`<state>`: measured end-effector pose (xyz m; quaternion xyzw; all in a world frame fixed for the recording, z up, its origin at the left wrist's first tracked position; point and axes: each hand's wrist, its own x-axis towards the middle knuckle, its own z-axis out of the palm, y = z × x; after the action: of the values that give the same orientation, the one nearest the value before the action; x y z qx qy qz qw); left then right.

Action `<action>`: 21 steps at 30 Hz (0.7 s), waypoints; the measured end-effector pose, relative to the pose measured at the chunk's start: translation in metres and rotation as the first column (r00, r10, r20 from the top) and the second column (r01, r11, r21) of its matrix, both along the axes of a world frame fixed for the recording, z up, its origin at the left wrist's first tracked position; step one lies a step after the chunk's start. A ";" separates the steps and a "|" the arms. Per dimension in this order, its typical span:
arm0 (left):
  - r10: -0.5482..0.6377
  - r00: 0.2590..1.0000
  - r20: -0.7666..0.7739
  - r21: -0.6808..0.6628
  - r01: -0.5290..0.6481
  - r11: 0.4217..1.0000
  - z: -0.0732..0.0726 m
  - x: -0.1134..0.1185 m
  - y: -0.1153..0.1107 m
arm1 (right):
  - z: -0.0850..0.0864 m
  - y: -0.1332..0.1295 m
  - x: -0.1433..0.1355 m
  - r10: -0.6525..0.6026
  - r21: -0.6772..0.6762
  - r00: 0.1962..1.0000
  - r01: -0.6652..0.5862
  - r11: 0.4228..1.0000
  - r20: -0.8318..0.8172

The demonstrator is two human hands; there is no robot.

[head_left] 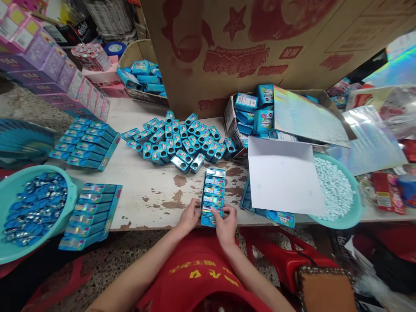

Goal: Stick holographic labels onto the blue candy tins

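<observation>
Close to the table's front edge, a row of small blue candy boxes [213, 190] stands lined up in front of me, shiny tops facing up. My left hand [191, 216] presses curled fingers against the left side of the row's near end. On the opposite side my right hand [226, 223] grips the same end, with its thumb over the top of a near box. Beyond the row is a loose cluster of blue candy boxes [177, 141], many showing a dark round hole on top.
At left are a basin [73, 190] of blue-and-silver pieces and grouped boxes [91, 212]. A basin [357, 203] of pale candies is at right, partly under white paper [282, 177]. A large cardboard sheet [260, 56] stands behind, beside a carton [230, 125] of blue packs.
</observation>
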<state>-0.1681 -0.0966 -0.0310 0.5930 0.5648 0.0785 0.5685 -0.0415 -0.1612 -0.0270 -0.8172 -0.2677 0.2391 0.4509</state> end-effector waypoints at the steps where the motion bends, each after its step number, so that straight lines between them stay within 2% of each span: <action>1: -0.012 0.999 -0.035 -0.022 0.011 1.000 -0.002 0.001 -0.001 | 0.000 0.000 0.001 0.008 -0.014 1.000 -0.008 1.000 0.004; 4: -0.106 0.980 -0.168 0.011 0.110 0.994 -0.001 0.003 0.004 | 0.003 0.002 0.003 0.057 -0.050 0.998 -0.056 0.997 0.030; 6: -0.184 0.936 -0.299 0.058 0.211 0.976 0.009 0.002 0.015 | 0.008 0.001 0.007 0.094 -0.049 0.996 -0.094 0.994 0.006; 9: -0.225 0.871 -0.436 0.139 0.312 0.940 0.039 0.001 0.041 | 0.024 -0.005 0.016 0.138 -0.006 0.990 -0.138 0.990 0.006; 11: -0.188 0.901 -0.391 0.268 0.307 0.913 0.069 0.010 0.065 | 0.041 -0.012 0.021 0.189 0.035 0.982 -0.189 0.981 0.019; 13: -0.137 0.968 -0.208 0.427 0.216 0.878 0.104 0.037 0.094 | 0.062 -0.016 0.027 0.261 0.061 0.965 -0.259 0.964 -0.014; 16: -0.134 0.991 0.003 0.652 0.100 0.752 0.146 0.108 0.146 | 0.097 -0.014 0.037 0.360 0.093 0.932 -0.355 0.930 -0.041; 18: -0.175 0.984 -0.005 0.718 0.125 0.685 0.157 0.160 0.179 | 0.120 -0.007 0.047 0.415 0.131 0.910 -0.412 0.902 0.001; 19: -0.217 0.973 -0.078 0.691 0.210 0.692 0.156 0.184 0.191 | 0.130 -0.003 0.053 0.438 0.158 0.899 -0.436 0.886 0.029; 21: -0.348 0.898 -0.270 0.538 0.440 0.719 0.146 0.217 0.207 | 0.146 0.006 0.070 0.463 0.209 0.882 -0.471 0.857 0.087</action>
<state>0.0489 0.1108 0.1152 0.8496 0.4138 0.0811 0.3167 0.0282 -0.1548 0.1185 -0.6756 -0.4907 0.2955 0.4642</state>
